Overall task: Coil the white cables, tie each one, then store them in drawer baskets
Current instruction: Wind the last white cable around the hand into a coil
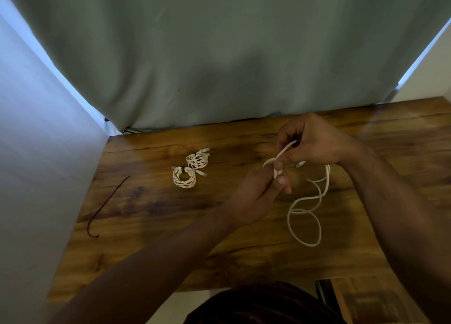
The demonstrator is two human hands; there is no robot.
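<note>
Right of two coiled cables (184, 179), left hand (253, 196) and right hand (314, 145) are pinching a loose, looping white cable (302, 211) in curled fingers. Those fingers are hiding its gripped stretch.

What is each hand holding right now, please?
Left hand: closed, pinching the loose white cable.
Right hand: closed, gripping the same cable further along.

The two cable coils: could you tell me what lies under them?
The wooden table; a thin dark tie end pokes out beside the far coil. Whatever lies directly beneath is covered.
</note>
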